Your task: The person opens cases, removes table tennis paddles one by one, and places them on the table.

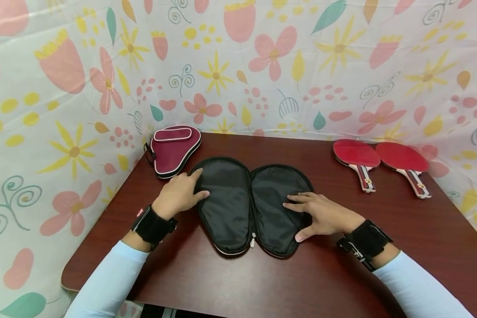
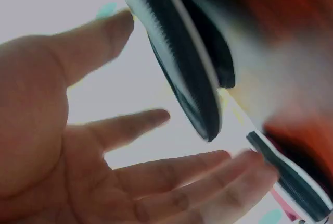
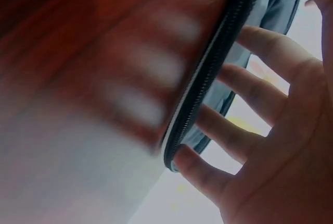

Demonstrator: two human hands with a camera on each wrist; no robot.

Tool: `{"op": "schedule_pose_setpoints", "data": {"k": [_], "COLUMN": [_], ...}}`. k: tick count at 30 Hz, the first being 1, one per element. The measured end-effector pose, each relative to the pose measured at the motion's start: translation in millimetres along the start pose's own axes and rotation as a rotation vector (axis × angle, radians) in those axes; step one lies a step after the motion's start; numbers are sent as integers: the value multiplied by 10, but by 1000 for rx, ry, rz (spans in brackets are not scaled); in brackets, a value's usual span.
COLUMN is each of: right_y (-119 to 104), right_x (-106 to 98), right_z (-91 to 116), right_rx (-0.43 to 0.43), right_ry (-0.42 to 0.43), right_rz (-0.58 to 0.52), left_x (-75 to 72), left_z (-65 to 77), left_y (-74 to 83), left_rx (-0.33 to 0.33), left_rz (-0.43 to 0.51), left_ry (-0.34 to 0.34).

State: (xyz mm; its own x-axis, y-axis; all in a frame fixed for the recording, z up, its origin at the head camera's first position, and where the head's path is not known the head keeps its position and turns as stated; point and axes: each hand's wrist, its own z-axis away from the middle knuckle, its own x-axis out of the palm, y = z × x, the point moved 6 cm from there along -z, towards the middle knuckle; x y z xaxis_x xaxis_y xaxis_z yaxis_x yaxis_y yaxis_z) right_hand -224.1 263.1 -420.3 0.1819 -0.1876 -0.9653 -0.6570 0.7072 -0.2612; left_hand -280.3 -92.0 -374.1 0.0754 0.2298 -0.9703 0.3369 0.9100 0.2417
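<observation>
A zipped table tennis paddle case lies spread wide in two halves, black lining upward, with a silver zip pull at the bottom between them. By its left edge is my left hand, thumb and index finger extended over the rim. In the left wrist view the fingers of that hand are spread near the case's toothed zip edge. My right hand rests its fingers on the right half, thumb at the lower edge. Seen from the right wrist, its straight fingers reach over the zipped rim.
A closed maroon paddle case with white piping sits at the back left of the brown table. Two red paddles lie at the back right, handles toward me. Flower-printed cloth hangs behind and along the left side.
</observation>
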Motion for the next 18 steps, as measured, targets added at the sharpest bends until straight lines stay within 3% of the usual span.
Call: {"op": "schedule_pose_setpoints", "data": {"k": [4,8,12,18], "right_y": [3,1,-5,-20], "right_x": [7,21,15,-22], "right_z": [8,30,33,0], "right_rx": [1,-7,-3,20], "right_ry": [9,29,18,-16], "right_rz": [-5,-6,-6,0], "left_x": [-82,-225,-359,-449], "left_z": [15,63,115,178], "left_y": [44,185,372,641], "left_rx": [25,63,119,223], "left_rz": [77,107,171,234], "left_ry": [158,308,360,371]}}
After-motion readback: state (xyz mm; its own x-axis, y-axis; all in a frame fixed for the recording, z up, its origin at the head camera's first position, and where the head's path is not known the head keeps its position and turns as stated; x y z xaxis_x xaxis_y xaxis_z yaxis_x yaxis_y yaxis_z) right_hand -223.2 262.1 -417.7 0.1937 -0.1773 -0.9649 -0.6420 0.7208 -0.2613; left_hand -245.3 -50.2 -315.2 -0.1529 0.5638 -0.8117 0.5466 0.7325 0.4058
